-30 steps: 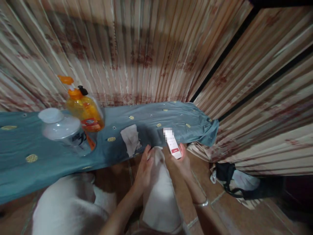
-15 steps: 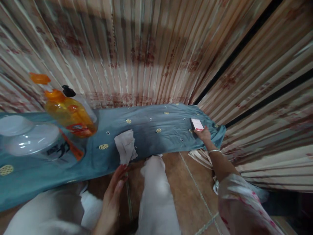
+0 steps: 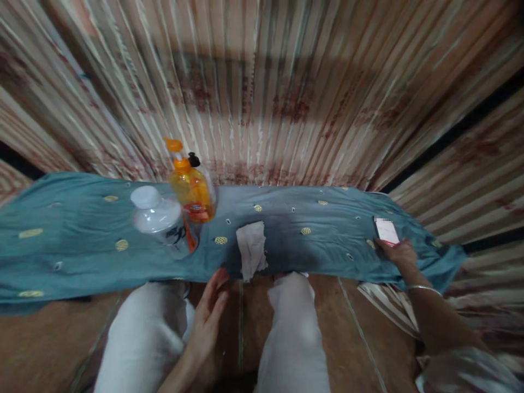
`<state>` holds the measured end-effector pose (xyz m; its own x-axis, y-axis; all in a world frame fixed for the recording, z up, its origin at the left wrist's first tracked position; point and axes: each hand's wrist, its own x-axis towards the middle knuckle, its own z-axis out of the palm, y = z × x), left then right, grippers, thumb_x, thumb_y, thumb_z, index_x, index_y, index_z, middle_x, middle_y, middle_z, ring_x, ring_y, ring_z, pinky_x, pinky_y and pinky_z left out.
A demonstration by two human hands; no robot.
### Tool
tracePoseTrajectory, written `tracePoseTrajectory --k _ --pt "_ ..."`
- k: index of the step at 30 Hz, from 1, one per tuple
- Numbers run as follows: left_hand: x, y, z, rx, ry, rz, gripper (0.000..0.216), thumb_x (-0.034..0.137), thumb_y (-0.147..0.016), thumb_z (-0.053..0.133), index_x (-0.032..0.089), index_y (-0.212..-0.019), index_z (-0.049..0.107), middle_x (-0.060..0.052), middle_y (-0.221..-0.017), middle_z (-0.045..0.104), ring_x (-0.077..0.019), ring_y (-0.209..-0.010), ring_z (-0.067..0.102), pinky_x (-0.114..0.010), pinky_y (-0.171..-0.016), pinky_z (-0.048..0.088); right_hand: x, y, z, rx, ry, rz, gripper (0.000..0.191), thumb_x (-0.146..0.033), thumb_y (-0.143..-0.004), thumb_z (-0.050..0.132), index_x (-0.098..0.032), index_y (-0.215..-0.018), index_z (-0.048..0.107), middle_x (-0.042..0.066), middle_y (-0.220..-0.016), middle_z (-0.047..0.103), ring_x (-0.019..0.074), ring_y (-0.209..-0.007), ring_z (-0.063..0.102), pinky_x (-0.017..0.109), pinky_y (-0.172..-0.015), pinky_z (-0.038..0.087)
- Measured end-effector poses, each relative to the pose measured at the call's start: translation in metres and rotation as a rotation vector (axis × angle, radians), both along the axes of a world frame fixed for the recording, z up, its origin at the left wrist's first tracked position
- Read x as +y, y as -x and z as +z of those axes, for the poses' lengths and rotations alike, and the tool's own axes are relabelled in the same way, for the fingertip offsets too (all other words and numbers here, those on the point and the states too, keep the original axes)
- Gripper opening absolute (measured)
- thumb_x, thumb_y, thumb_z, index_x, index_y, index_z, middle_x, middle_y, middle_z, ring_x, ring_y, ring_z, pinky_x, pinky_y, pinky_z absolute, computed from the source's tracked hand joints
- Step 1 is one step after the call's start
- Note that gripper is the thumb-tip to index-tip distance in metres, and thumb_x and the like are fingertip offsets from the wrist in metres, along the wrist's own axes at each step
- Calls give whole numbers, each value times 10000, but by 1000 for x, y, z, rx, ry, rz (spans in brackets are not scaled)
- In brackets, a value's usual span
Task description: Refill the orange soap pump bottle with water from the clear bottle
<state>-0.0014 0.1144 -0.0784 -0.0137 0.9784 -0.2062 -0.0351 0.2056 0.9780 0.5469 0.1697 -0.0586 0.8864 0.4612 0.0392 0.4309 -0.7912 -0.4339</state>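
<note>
At the right end of the cloth-covered bench, my right hand [image 3: 399, 255] grips the near end of a smartphone [image 3: 386, 231] with a lit white screen and a red strip at the bottom. A thin bracelet circles that wrist. My left hand [image 3: 209, 311] holds nothing; its fingers are apart, close to the bench's front edge between my knees. Just right of its fingertips lies a crumpled greyish-white rag [image 3: 251, 248], partly hanging over the edge.
On the left stand a large clear jug [image 3: 158, 218] with a white cap and an orange pump bottle [image 3: 192, 194]. Behind it is another bottle with a black pump [image 3: 194, 159]. Teal patterned cloth [image 3: 82, 229] covers the bench. A pleated curtain [image 3: 286, 93] hangs behind it.
My view has turned left, so everything sits further right in the picture and more of the bench's left end shows. Both hands keep about the same places by the bench.
</note>
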Motion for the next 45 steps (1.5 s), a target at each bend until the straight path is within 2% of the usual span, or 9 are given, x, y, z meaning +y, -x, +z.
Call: tracePoseTrajectory --k 3,7,12,18,22,26,33,40,45 --pt "5 12 9 0 -100 89 794 648 -798 722 263 -1460 511 -132 -1587 490 -346 -1504 421 -511 -1234 370 4 29 14 -34 -70 137 767 -439 -891 608 42 -1469 458 419 -1474 477 436 -1455 452 496 -1132 419" --pt "17 32 26 118 -325 222 874 584 -782 774 293 -1524 416 -111 -1665 361 -322 -1582 261 -488 -1280 278 14 94 28 -28 -164 386 732 -408 -890 575 29 -1466 468 328 -1505 509 402 -1445 473 500 -1168 396" --pt "49 52 51 247 -503 328 1071 528 -755 823 285 -1607 222 -118 -1736 151 -304 -1616 137 -459 -1312 158 24 208 33 62 -246 739 621 -444 -887 578 -99 -1403 577 220 -1386 659 334 -1176 695 460 -1021 529" --pt "102 64 91 314 -623 421 1269 507 -703 875 126 -1630 97 -191 -1735 67 -295 -1626 57 -424 -1325 56 32 329 59 145 -355 1225 495 -432 -916 573 -154 -1321 639 146 -1238 747 272 -1054 730 419 -946 544" --pt "131 71 107 339 -712 435 1258 474 -659 917 65 -1602 192 -213 -1716 160 -329 -1617 100 -400 -1326 55 44 376 91 160 -352 1398 268 -389 -957 546 -208 -975 742 42 -848 777 204 -783 725 310 -750 518" --pt "145 78 100 399 -742 417 1264 504 -634 917 94 -1602 214 -222 -1702 195 -321 -1611 137 -419 -1328 66 60 405 124 90 -377 1520 287 -353 -985 543 -207 -806 714 -10 -673 691 142 -626 626 257 -650 407" --pt "150 81 60 419 -707 365 1340 471 -527 962 144 -1588 211 -238 -1657 289 -370 -1583 225 -517 -1307 169 84 446 165 -87 -291 1583 289 -356 -1007 566 -155 -880 731 -8 -683 679 109 -597 568 239 -610 328" --pt "153 78 36 312 -603 298 1441 447 -493 972 154 -1602 101 -266 -1638 309 -392 -1534 341 -538 -1257 294 106 490 208 -585 -11 1461 657 -683 -988 427 -103 -1058 726 180 -907 770 286 -895 720 311 -690 395" --pt "153 78 33 325 -529 305 1423 444 -515 966 210 -1615 94 -240 -1603 401 -385 -1434 496 -532 -1160 439 112 504 208 -749 65 1528 769 -701 -1006 269 -75 -1054 713 245 -969 762 350 -1025 715 351 -764 439"
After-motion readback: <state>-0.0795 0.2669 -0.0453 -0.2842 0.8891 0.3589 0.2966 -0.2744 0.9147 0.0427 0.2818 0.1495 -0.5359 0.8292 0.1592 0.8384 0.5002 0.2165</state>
